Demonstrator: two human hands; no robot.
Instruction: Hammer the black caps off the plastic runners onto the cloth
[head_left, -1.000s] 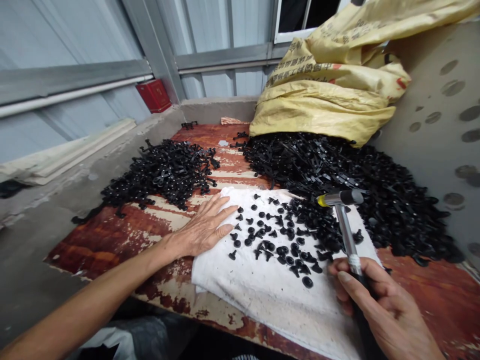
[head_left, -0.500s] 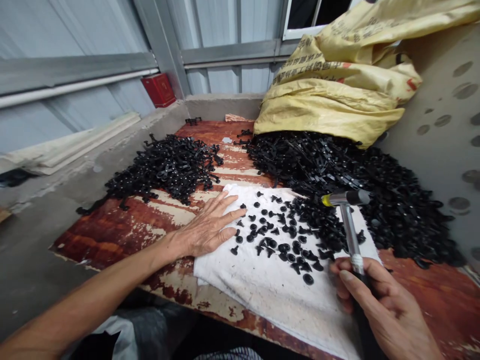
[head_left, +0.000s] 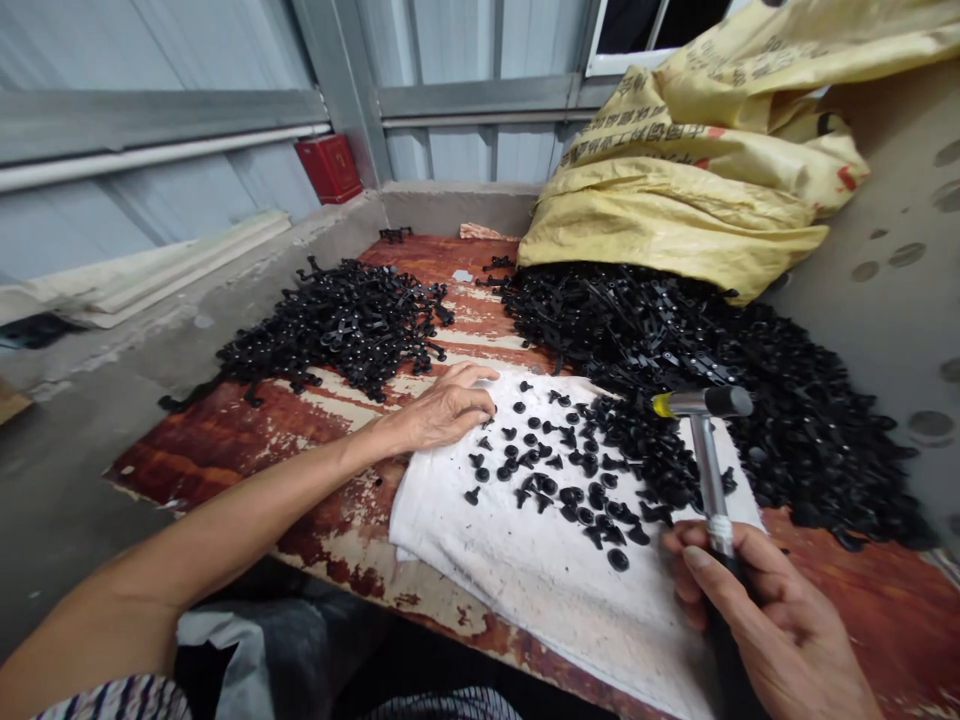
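Observation:
My right hand (head_left: 772,610) is wrapped round the black handle of a small two-faced mallet (head_left: 703,450). The mallet's metal head, with one yellow and one black face, is held up over the cloth's right side. At the upper left of the white cloth (head_left: 480,560), my left hand (head_left: 450,408) has its fingers curled, thumb and forefinger pinched at a small black round-headed stud (head_left: 491,414), mostly hidden by the fingertips. Several similar black studs (head_left: 570,495) lie scattered over the cloth, some head up, some on their sides.
A heap of black linked parts (head_left: 345,325) lies on the worn red board (head_left: 315,440) at left. More black parts (head_left: 637,325) spill from a yellow woven sack (head_left: 675,220) at right. A red tin (head_left: 330,168) stands on the concrete ledge in the corner.
My left hand has gone from lying flat with spread fingers to curled and pinching at the stud near the cloth's edge. The right hand and mallet stay about the same; the view shifts slightly.

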